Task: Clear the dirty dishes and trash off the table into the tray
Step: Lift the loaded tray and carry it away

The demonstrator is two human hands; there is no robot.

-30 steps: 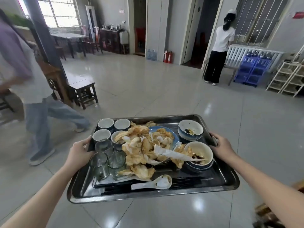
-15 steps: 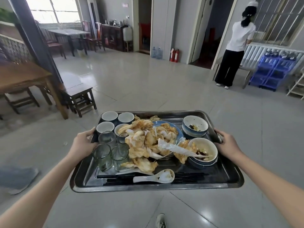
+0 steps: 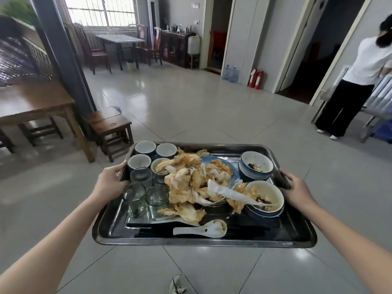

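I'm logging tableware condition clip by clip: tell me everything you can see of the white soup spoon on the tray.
The white soup spoon looks like glossy ceramic, with a short flat handle and a deep bowl. It lies bowl-up with the handle pointing left, close to the near rim of the metal tray. It rests on dark chopsticks laid lengthwise. Brown sauce smears and specks soil the inside of its bowl.

A blue plate (image 3: pixel 230 166) is mostly buried under a heap of stained napkins (image 3: pixel 191 183). The fingers of the left hand (image 3: pixel 110 183) and the right hand (image 3: pixel 297 189) are largely hidden under the tray (image 3: pixel 191 241) rim. A shoe (image 3: pixel 178 285) is cut off by the bottom edge, and a standing person (image 3: pixel 360 81) by the right edge.
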